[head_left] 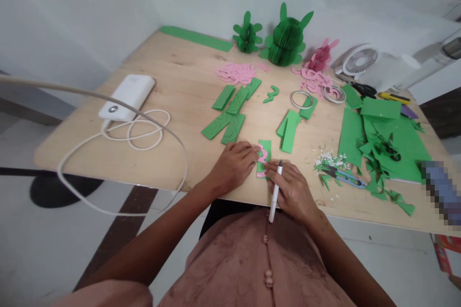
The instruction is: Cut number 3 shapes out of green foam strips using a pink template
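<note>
A small pink paper cutout [263, 152] with a wavy edge lies over a green paper strip [265, 145] at the table's near edge. My left hand [237, 165] rests beside it with its fingers stretched out, the tips pressing on the cutout's left side. A white pen [274, 196] is gripped in my right hand [291, 187], its dark tip pointing up and away from the paper. The fingertips of that hand touch the lower right of the cutout and strip. Folded green strips [289, 129] lie just beyond, and others with drawn curved outlines [234, 128] are to the left.
Green honeycomb paper figures [287, 41] and a pink one [320, 57] stand at the back beside a small fan [360, 60]. Pink cutouts [237, 73] are piled mid-table. Blue-handled scissors [344, 176] lie among scraps at right. A white power bank [127, 97] trails a looped cable.
</note>
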The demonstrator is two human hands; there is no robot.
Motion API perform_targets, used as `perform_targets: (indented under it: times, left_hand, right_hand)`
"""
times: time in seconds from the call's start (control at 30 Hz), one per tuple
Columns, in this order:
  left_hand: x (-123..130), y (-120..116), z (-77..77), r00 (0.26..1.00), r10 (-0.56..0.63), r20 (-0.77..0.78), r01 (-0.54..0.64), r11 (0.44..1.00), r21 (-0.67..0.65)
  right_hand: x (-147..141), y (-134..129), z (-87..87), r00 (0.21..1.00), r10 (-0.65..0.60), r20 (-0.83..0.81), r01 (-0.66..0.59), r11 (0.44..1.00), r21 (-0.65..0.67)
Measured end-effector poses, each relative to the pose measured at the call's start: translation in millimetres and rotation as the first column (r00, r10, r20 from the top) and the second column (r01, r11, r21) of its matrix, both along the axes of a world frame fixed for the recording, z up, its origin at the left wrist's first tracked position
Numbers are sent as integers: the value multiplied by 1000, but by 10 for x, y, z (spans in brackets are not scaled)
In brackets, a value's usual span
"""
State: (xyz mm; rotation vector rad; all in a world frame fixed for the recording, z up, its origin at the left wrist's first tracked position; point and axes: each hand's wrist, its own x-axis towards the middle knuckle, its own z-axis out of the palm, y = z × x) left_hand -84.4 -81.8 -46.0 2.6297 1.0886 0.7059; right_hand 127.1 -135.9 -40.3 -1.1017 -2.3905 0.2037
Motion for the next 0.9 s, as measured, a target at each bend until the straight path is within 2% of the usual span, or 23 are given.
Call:
perform_targets:
  times: [0.9]
  left_hand:
    - [-9,-13,-23,1000,-12,12,12,1000,-20]
  right_hand:
    - [7,4,-16,1000,3,-24,-4,1000,-20]
